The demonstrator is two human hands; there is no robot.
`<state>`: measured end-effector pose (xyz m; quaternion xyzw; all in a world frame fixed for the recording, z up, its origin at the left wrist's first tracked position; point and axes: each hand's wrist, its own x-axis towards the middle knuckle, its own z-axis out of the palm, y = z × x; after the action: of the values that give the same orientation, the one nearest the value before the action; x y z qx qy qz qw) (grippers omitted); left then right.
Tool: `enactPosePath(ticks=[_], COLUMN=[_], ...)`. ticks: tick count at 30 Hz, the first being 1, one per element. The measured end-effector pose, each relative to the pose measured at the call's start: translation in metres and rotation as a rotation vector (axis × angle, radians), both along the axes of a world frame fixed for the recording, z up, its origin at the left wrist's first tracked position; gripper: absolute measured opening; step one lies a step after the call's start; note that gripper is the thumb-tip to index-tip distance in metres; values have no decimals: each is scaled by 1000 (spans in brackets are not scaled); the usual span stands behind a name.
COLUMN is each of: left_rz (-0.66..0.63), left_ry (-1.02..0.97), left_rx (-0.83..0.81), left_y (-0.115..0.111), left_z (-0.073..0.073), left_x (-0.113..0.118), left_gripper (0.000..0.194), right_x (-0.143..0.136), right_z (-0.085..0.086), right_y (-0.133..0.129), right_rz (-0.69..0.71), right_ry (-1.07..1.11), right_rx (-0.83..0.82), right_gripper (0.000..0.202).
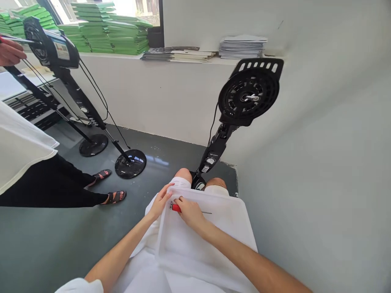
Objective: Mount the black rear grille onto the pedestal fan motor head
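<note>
A white plastic tray rests on my lap. My left hand grips its far left corner, fingers over the rim. Inside that corner, my right hand reaches down with bent fingers beside small shiny metal pieces. A screwdriver with a red handle lies under my right hand, its thin shaft showing on the other side. Whether the fingers pinch a metal piece or the screwdriver is hidden. Beyond my knees stands a black fan without blades or front grille, its metal motor shaft bare.
To the left, a person in black trousers stands by another fan; that person's hand holds a tool at its head. Green stacks and paper piles line the windowsill. Cords hang around the fans; a wall rises on the right.
</note>
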<state>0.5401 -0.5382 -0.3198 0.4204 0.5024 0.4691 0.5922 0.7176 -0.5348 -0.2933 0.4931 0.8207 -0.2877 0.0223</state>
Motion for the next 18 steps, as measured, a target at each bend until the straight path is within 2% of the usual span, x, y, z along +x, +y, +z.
enactPosePath(ticks=[4, 8, 11, 13, 15, 17, 18], left_rz=[19, 37, 23, -12, -62, -97, -104], left_ry=[18, 5, 26, 63, 96, 96, 85], left_rx=[17, 4, 8, 27, 47, 80, 115], left_y=[2, 0, -2, -2, 2, 15, 24], left_z=[-4, -9, -15, -19, -20, -10, 1], left_x=[1, 7, 9, 8, 5, 5, 7], left_gripper=[55, 58, 58, 56, 56, 57, 58], right_x=[-18, -13, -6, 1, 15, 37, 51], right_z=[-17, -27, -26, -17, 3, 36, 59], right_y=[2, 0, -2, -3, -3, -1, 1], right_rz=[25, 31, 44, 51, 41, -7, -53], right_ry=[-18, 2, 61, 134, 236, 357, 416], right_rx=[67, 138, 185, 224, 276, 345, 385], right_gripper=[22, 19, 14, 12, 10, 7, 9])
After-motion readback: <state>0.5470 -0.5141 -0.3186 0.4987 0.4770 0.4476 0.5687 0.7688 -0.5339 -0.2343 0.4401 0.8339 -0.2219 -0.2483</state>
